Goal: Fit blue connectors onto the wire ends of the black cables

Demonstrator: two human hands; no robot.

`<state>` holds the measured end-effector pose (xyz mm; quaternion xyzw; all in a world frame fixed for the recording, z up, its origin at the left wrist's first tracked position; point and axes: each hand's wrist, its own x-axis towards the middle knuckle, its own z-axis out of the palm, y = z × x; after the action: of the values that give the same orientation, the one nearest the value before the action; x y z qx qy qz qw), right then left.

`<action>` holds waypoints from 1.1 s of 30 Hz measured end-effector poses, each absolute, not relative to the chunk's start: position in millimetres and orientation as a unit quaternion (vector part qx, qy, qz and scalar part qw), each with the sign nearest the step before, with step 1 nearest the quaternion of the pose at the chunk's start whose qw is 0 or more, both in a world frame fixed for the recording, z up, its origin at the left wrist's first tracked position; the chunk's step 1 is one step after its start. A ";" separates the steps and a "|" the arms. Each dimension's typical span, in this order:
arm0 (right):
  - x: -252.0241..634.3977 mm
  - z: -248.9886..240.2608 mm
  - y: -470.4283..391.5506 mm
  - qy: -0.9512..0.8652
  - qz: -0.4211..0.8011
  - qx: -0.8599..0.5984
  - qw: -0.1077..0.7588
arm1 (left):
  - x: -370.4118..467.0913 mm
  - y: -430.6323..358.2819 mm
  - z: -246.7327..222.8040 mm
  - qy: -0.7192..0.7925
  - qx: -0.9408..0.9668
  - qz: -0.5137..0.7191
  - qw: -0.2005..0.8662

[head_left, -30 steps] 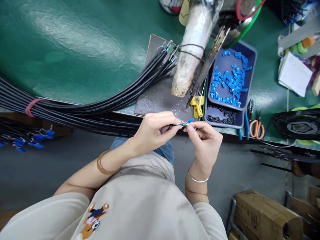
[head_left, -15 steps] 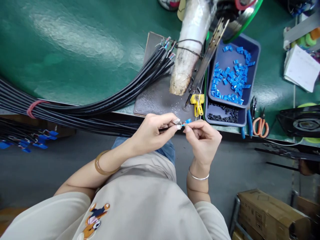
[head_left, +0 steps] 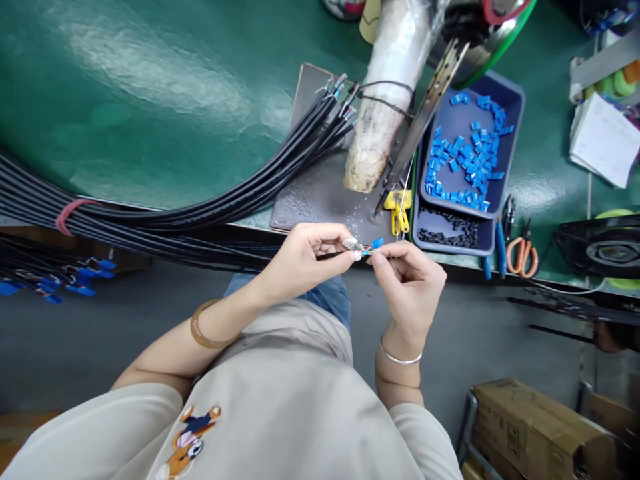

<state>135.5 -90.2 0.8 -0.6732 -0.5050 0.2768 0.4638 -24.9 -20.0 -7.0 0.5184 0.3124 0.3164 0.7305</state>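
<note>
My left hand (head_left: 313,260) is closed, pinching the end of a black cable (head_left: 327,255) between thumb and fingers. Thin coloured wires fan out past its fingertips, and a small blue connector (head_left: 377,243) sits at their ends. Facing it, my right hand (head_left: 407,277) is closed too, with thumb and index finger pinching one of the thin wires (head_left: 369,252) just below the connector. The exact grip of the right fingertips is too small to make out fully. Behind the hands lies a thick bundle of black cables (head_left: 200,213), tied with a red band (head_left: 70,215).
A bin of blue connectors (head_left: 517,120) overlaps a bin of small black parts (head_left: 483,243). Pliers (head_left: 500,247) and orange-handled scissors (head_left: 523,257) lie to the right. A wrapped column (head_left: 380,120), a metal bar (head_left: 425,110) and a yellow clip (head_left: 399,210) stand ahead. Finished-looking cable ends (head_left: 83,273) hang left.
Both hands keep their pinch on the cable and wire, with only slight finger shifts. The view has moved a little, so the bench things appear slightly further right.
</note>
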 end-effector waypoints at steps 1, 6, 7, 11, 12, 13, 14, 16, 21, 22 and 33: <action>134.7 2.0 -91.0 -0.511 0.288 -0.666 0.461 | -26.0 -20.1 -6.2 0.309 0.520 0.310 0.734; 140.6 17.4 -101.4 -0.531 0.212 -0.642 0.511 | -38.4 -8.9 -0.8 0.249 0.510 0.215 0.795; 146.7 22.1 -102.9 -0.522 0.148 -0.663 0.515 | -40.7 -4.9 0.9 0.230 0.517 0.187 0.803; 190.6 32.8 -93.1 -0.511 -0.002 -0.770 0.383 | -41.9 4.3 13.3 0.115 0.655 0.099 0.740; 203.6 32.4 -86.7 -0.541 0.005 -0.777 0.322 | -40.2 2.9 17.2 0.093 0.718 0.094 0.684; 216.0 31.2 -79.2 -0.564 0.018 -0.779 0.273 | -37.9 -0.2 20.8 0.082 0.784 0.095 0.608; 226.7 29.5 -71.4 -0.580 0.046 -0.780 0.232 | -35.3 -4.7 23.4 0.090 0.846 0.098 0.517; 242.1 26.5 -56.6 -0.597 0.088 -0.779 0.168 | -29.8 -16.1 23.9 0.129 0.921 0.110 0.352; 249.8 27.1 -38.3 -0.627 0.127 -0.763 0.096 | -19.7 -33.2 -1.9 0.283 0.821 0.282 0.408; 248.5 28.0 -38.2 -0.628 0.126 -0.762 0.091 | -19.0 -33.0 -7.8 0.329 0.752 0.321 0.473; 168.6 28.4 -78.9 -0.498 0.191 -0.626 0.569 | -22.0 -14.3 -9.9 0.336 0.440 0.327 0.766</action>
<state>168.6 -78.9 28.4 -0.6263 -0.4977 0.1912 0.5687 -22.0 -14.3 -9.9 0.4403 0.3359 0.3268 0.7659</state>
